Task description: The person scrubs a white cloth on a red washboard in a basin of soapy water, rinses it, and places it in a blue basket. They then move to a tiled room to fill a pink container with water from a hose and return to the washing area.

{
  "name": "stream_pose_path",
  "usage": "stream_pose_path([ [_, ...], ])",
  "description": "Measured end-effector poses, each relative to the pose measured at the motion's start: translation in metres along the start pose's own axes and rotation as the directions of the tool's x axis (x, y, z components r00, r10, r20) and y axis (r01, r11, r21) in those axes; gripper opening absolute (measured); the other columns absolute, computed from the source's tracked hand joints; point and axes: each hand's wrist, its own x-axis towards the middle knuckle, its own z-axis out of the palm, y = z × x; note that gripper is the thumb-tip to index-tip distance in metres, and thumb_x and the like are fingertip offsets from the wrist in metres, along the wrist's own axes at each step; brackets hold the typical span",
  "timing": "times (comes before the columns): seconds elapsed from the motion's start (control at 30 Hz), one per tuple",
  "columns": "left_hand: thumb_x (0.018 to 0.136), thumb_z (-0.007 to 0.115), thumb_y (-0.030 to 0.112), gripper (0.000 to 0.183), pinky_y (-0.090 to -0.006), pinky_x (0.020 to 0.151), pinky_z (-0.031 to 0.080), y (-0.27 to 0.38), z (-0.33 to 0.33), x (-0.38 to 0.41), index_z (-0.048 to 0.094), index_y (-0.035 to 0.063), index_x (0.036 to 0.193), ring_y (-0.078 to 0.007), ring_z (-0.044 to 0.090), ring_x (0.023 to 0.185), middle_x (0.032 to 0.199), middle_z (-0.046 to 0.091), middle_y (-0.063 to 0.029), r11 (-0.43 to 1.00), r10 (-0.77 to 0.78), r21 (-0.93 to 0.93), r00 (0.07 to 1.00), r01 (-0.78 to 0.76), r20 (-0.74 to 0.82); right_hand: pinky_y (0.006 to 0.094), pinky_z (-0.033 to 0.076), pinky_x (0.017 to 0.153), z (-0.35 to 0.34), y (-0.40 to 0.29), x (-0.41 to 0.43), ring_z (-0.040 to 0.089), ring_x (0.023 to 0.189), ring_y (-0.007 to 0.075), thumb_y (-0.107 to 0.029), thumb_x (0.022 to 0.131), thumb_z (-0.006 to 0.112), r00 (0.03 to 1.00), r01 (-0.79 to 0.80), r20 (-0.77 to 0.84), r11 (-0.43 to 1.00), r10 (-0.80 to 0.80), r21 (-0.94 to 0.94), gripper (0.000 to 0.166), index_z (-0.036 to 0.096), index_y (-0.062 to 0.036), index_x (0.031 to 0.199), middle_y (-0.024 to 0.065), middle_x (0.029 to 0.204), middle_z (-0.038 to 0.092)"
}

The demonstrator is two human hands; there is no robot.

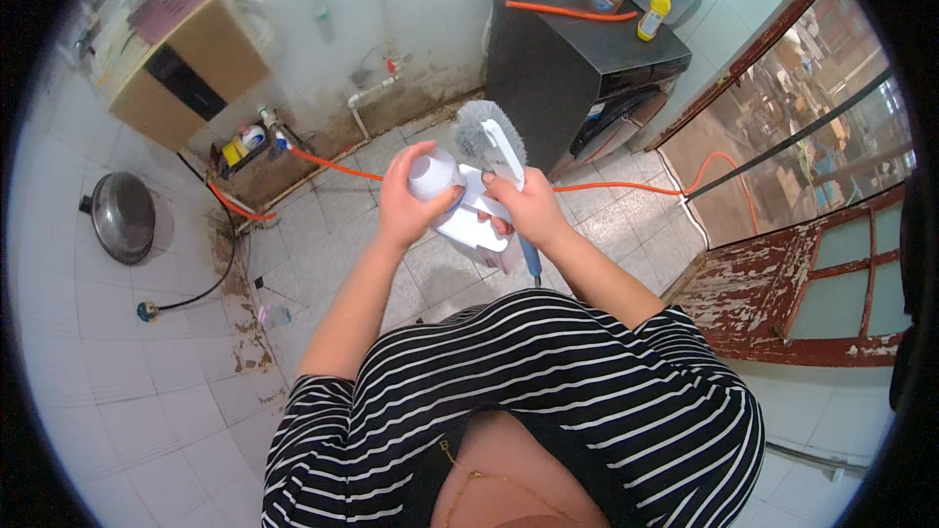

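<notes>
My left hand [408, 198] is wrapped around the wide round cap [433, 172] of a white plastic jug, probably a detergent bottle. The jug [477, 229] is tilted in front of my chest, and I cannot tell whether the cap is loose. My right hand [530, 209] grips the jug's handle and, with it, a scrubbing brush. Grey bristles [473, 128] and a white plastic head [504, 143] rise above that hand. A blue-grey brush handle [530, 258] comes out below it. My fingers hide part of both things.
An orange hose [616, 185] runs across the tiled floor [433, 275] to the doorway. Ahead stands a dark front-loading washing machine [546, 51] bearing a yellow pump bottle [655, 12] and containers. A wall-mounted water heater [235, 62] and metal basin [125, 218] are left; a peeling wooden door [763, 293] is right.
</notes>
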Motion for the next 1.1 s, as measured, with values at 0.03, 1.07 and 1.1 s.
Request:
stream_pose_path([
  [0.03, 0.062, 0.082, 0.023, 0.066, -0.0350, 0.092, 0.043, -0.012, 0.002, 0.020, 0.054, 0.0068, 0.120, -0.0240, 0.055, 0.107, 0.114, 0.057, -0.0120, 0.998, 0.062, -0.014, 0.996, -0.061, 0.068, 0.0243, 0.036, 0.038, -0.006, -0.006, 0.012, 0.047, 0.040, 0.0089, -0.025, 0.093, 0.053, 1.000, 0.006, -0.021, 1.000, -0.006, -0.001, 0.030, 0.060, 0.0024, 0.081, 0.0089, 0.063, 0.061],
  [1.07, 0.094, 0.051, 0.040, 0.049, -0.0299, 0.090, 0.040, -0.246, 0.035, 0.200, 0.044, 0.0125, 0.134, -0.0154, 0.056, 0.108, 0.117, 0.061, -0.0047, 0.525, -0.767, -0.540, 0.641, 0.658, 0.035, 0.0268, 0.038, 0.036, -0.331, -0.195, 0.533, 0.050, 0.042, 0.0160, -0.022, 0.090, 0.051, 0.744, 0.494, -0.503, 0.869, -0.440, -0.029, 0.025, 0.052, 0.0034, 0.094, 0.0176, 0.066, 0.061],
  [1.1, 0.094, 0.051, 0.041, 0.048, -0.0293, 0.088, 0.041, -0.241, 0.039, 0.195, 0.045, 0.0126, 0.133, -0.0148, 0.056, 0.106, 0.115, 0.061, -0.0042, 0.513, -0.788, -0.565, 0.615, 0.646, -0.013, 0.0274, 0.038, 0.035, -0.339, -0.188, 0.555, 0.049, 0.040, 0.0159, -0.022, 0.090, 0.052, 0.725, 0.507, -0.520, 0.861, -0.451, -0.040, 0.026, 0.053, 0.0036, 0.094, 0.0167, 0.064, 0.061],
])
